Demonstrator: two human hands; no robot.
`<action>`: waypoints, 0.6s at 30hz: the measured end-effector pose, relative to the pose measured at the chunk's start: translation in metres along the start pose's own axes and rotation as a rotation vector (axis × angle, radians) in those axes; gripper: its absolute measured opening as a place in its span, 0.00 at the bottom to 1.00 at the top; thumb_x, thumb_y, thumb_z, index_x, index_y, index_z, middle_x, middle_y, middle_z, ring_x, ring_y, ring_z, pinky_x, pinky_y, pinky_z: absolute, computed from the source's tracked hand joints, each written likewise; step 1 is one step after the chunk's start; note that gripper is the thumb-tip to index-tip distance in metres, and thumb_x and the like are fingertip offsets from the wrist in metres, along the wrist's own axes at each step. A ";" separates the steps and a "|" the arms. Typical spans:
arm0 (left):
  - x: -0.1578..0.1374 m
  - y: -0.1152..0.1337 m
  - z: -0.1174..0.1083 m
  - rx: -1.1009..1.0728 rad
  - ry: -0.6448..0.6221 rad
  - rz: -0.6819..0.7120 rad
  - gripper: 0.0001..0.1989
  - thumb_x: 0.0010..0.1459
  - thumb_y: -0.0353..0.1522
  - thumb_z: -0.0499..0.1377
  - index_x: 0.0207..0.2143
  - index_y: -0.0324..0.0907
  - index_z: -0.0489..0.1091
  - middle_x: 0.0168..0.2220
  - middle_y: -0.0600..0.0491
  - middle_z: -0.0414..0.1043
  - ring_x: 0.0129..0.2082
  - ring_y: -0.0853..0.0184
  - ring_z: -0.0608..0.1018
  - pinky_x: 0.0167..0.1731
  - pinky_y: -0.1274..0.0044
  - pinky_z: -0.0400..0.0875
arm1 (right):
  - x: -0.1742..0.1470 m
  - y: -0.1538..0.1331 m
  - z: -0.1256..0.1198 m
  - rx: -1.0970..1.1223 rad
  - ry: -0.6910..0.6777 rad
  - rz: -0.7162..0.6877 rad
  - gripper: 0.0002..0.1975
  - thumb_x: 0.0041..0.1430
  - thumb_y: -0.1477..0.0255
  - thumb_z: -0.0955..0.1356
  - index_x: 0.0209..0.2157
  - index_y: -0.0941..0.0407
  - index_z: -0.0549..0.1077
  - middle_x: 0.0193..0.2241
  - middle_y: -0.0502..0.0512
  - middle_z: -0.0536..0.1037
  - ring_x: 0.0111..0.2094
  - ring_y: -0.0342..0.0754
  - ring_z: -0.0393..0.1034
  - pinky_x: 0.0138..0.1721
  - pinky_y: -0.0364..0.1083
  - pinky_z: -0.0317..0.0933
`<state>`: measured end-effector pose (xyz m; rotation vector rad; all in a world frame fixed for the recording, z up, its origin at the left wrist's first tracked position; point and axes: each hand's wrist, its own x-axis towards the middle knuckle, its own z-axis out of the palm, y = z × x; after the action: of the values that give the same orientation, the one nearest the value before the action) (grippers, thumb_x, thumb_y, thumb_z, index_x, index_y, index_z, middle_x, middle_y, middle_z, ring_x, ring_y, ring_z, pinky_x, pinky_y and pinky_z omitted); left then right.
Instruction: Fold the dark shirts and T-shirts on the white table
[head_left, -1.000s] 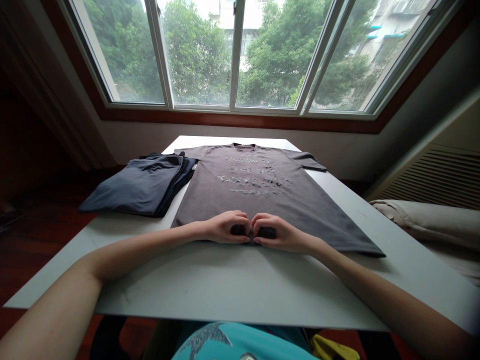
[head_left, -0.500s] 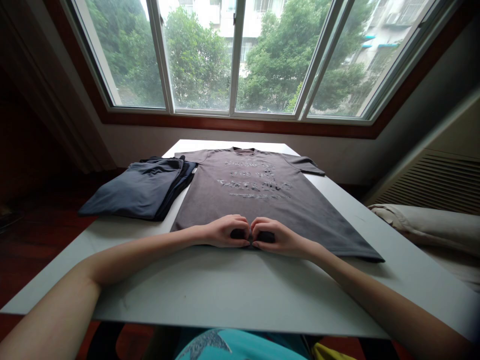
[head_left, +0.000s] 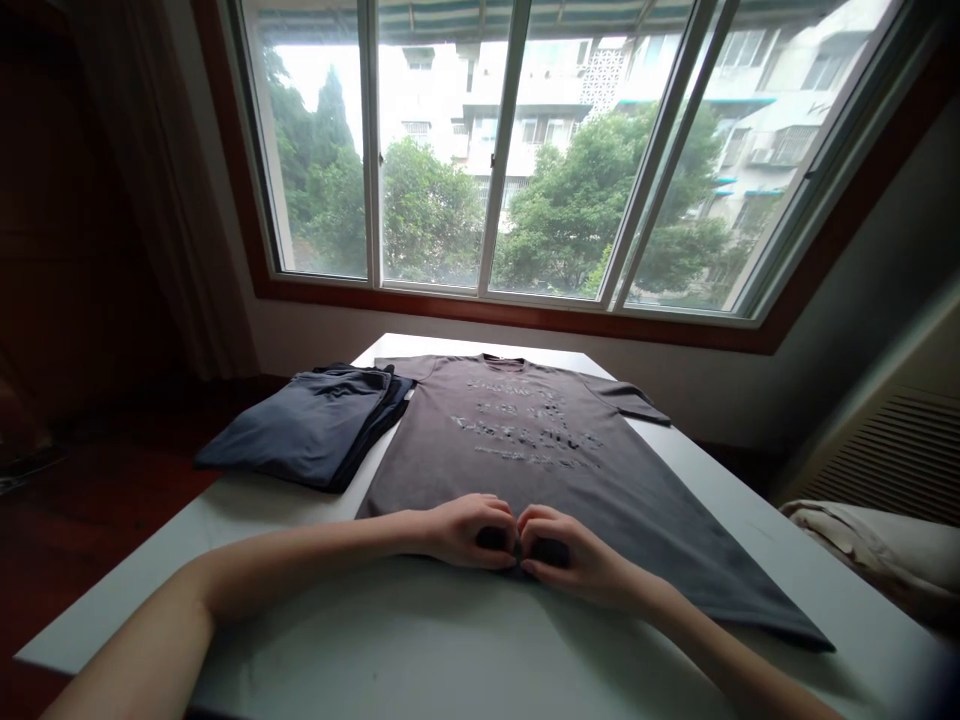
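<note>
A grey-brown short-sleeved T-shirt (head_left: 487, 478) lies spread flat, with raised lettering on its chest and its neckline toward the window. My left hand (head_left: 476, 532) is closed at the middle of its lower hem, thumb curled toward the fingers. Beside it, almost touching, my right hand (head_left: 559, 545) is closed in the same curled way on the hem. Dark fabric shows inside the curl of each hand; the exact pinch at the fingertips is hard to see. To the left of the T-shirt rests a stack of folded dark blue and grey clothes (head_left: 307, 425).
The white table (head_left: 300, 615) bears both the T-shirt and the stack, which overhangs its left edge. A wide window (head_left: 555, 200) fills the wall behind. On the right, a pale rolled cloth (head_left: 877, 545) lies beside a slatted vent panel (head_left: 900, 440).
The view has tilted up, so everything sits lower in the picture and slightly right. My hands keep the same closed pose at the hem, and the T-shirt lies as before.
</note>
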<state>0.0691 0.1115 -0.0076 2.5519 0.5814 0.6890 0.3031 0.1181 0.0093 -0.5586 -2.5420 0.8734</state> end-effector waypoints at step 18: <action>0.002 0.001 0.000 0.043 -0.008 0.008 0.09 0.60 0.37 0.60 0.34 0.40 0.70 0.37 0.50 0.72 0.37 0.66 0.75 0.44 0.73 0.70 | -0.001 -0.001 0.001 0.001 -0.006 0.002 0.12 0.53 0.64 0.73 0.33 0.56 0.73 0.39 0.57 0.73 0.39 0.50 0.69 0.42 0.47 0.65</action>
<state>0.0706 0.1115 -0.0063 2.5968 0.5900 0.6761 0.3037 0.1162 0.0093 -0.5595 -2.5460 0.8785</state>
